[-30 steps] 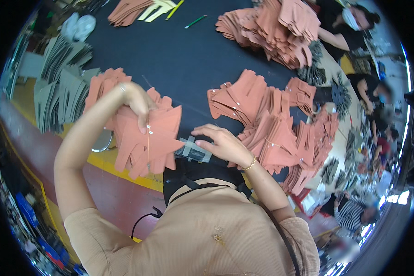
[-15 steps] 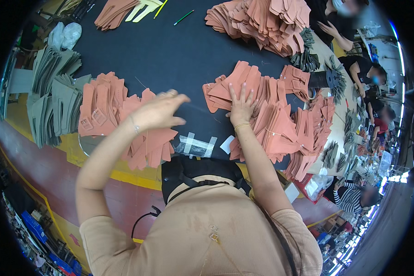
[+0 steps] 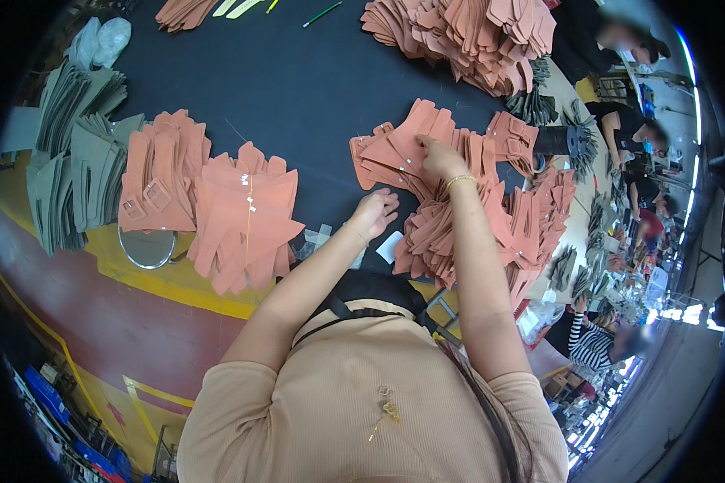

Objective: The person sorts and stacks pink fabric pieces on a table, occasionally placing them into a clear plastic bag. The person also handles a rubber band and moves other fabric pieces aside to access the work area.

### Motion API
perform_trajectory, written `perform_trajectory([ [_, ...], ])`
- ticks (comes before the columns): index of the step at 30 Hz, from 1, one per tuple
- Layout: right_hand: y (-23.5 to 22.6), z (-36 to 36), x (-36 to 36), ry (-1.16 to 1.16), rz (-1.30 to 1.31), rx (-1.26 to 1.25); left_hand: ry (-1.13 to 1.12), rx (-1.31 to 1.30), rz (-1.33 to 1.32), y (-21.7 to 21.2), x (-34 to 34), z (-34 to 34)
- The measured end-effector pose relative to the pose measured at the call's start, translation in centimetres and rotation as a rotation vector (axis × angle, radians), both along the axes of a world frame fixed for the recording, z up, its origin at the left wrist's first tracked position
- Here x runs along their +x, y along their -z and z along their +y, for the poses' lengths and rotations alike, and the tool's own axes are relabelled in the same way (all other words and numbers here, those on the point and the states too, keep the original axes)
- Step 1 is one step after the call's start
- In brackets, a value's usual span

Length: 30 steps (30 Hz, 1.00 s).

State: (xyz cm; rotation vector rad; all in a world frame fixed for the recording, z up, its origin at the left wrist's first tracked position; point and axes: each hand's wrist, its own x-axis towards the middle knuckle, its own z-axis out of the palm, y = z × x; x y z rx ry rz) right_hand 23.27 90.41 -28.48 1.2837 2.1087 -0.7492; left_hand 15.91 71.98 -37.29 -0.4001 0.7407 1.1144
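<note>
Change: half a second ago the left hand (image 3: pixel 372 214) hung raised over the near stack (image 3: pixel 242 217); now it lies lower and further right, on the bare worktop (image 3: pixel 298 88). The right hand (image 3: pixel 441 158) has pushed further out onto the fanned pieces (image 3: pixel 415 149).
Grey stacks (image 3: pixel 72 161): far left, at the worktop's edge, well apart from both hands.
Buckled stack (image 3: pixel 163 173): salmon pieces with buckles, just beside the grey ones; a round mirror-like disc (image 3: pixel 147 246) sits at its near edge.
Near stack: loose, overlapping pieces that reach the yellow edge; a brush of the left forearm would likely tip some off toward the floor.
Left hand: flat, fingers spread, holding nothing, touching the worktop beside a white slip (image 3: pixel 390 246) and some clear scraps (image 3: pixel 318 238).
Risk, left: the slip and scraps are light; a sweep of the palm could carry them under the piles or off the edge.
Right hand: fingertips pressed together, pinching the top piece of the fan.
Risk, right: the pieces overlap closely, so two may lift as one, or the pull may drag the fan out of order into the big heap (image 3: pixel 491 225) beside the forearm.
Far heap (image 3: pixel 475 36): top right, untouched, well apart.
</note>
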Motion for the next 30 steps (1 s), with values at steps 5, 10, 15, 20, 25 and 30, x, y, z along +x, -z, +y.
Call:
perform_trajectory([
  [5, -1.1, -3.0, -1.5, -0.233, -0.108, 0.329, -0.157, -0.001, 0.012, 0.0, 2.0, 1.3],
  [10, -0.5, -1.4, -1.3, -0.317, -0.067, 0.258, -0.301, -0.084, -0.023, -0.6, 3.1, 1.9],
  [15, -2.9, 6.7, -0.7, -0.379, 0.019, -0.059, -0.333, -0.083, 0.047, 0.0, 4.0, 2.3],
  [20, -5.1, 9.2, 0.1, -0.202, 0.121, -0.233, -0.432, 0.035, 0.154, 0.1, 5.0, 3.1],
  [25, -4.6, 9.0, 2.6, -0.169, 0.263, -0.222, -0.224, -0.036, 0.448, -0.2, 4.1, 4.6],
  [30, -3.4, 8.3, 4.9, 0.13, 0.394, -0.266, -0.156, 0.098, 1.131, -0.9, 5.7, 7.0],
])
